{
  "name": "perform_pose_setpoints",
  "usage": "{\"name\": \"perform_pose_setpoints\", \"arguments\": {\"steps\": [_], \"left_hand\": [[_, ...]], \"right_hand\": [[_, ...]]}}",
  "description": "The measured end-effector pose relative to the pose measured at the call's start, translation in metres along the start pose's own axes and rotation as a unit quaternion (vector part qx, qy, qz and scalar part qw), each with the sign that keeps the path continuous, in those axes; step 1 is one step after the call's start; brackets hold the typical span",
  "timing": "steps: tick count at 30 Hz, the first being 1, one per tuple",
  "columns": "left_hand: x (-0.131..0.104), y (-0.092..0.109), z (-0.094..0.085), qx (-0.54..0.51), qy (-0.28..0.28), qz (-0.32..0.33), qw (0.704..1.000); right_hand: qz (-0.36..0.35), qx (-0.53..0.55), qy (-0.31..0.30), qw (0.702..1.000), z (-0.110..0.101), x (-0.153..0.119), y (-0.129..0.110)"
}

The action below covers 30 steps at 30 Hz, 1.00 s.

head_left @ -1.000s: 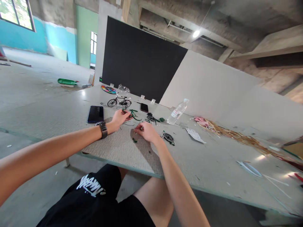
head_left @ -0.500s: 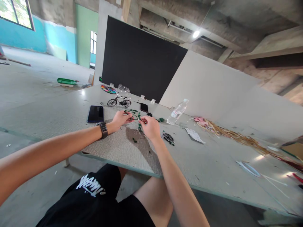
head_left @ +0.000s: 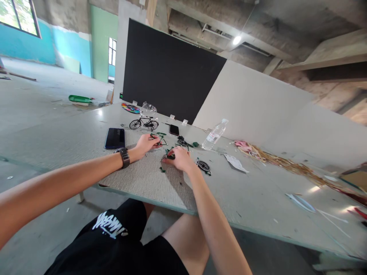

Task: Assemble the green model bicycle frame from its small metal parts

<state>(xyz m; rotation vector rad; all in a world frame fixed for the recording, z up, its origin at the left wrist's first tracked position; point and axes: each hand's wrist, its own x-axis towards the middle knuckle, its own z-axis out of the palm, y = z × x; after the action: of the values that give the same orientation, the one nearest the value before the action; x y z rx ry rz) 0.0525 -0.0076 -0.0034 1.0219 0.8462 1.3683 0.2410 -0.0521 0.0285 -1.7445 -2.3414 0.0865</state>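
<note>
My left hand (head_left: 147,144) pinches a small dark green model bicycle frame (head_left: 164,142) just above the table. My right hand (head_left: 178,157) is lower and to the right, thumb and fingers apart over some small green parts (head_left: 169,153), which it partly covers. A loose green piece (head_left: 162,170) lies in front of that hand. Behind it rests a black wheel (head_left: 182,142) with dark pieces by it. Another spoked wheel (head_left: 203,165) lies to the right of my right wrist. A finished-looking black model bicycle (head_left: 143,123) stands upright behind my left hand.
A phone (head_left: 115,138) lies left of my left hand, and a smaller dark phone (head_left: 174,130) farther back. To the right are a tilted clear bottle (head_left: 212,137), a paper sheet (head_left: 236,163) and a bundle of straw-coloured strips (head_left: 269,160). The table's front edge (head_left: 149,199) is near my legs.
My right hand has moved off the bicycle frame, down and toward me, to the small green parts. The left hand still holds the frame in nearly the same place.
</note>
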Motion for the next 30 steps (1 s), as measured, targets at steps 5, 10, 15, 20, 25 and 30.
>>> {"name": "perform_pose_setpoints", "arguments": {"steps": [5, 10, 15, 20, 25, 30], "left_hand": [[-0.0001, -0.0009, 0.001, 0.001, -0.002, -0.002, 1.0], [0.0009, -0.002, -0.0008, 0.008, -0.005, -0.003, 1.0], [0.0029, -0.0041, -0.0022, 0.019, -0.009, -0.003, 1.0], [0.0028, -0.0047, -0.0016, 0.025, -0.012, -0.003, 1.0], [0.0011, -0.0035, -0.0009, 0.028, -0.012, -0.008, 0.999], [-0.0008, -0.0017, 0.001, 0.024, -0.013, -0.012, 1.0]], "right_hand": [[0.002, 0.022, -0.017, 1.0, 0.0055, 0.0016, 0.001], [-0.008, 0.043, -0.023, 0.999, 0.0005, 0.0005, 0.0019], [-0.054, 0.099, 0.016, 0.994, -0.0015, -0.0009, 0.0031], [-0.064, 0.189, 0.009, 0.98, 0.0034, 0.0002, 0.0045], [-0.053, 0.205, 0.004, 0.977, 0.0063, 0.0008, 0.005], [-0.05, 0.209, 0.011, 0.977, 0.0079, 0.0008, 0.0049]]}}
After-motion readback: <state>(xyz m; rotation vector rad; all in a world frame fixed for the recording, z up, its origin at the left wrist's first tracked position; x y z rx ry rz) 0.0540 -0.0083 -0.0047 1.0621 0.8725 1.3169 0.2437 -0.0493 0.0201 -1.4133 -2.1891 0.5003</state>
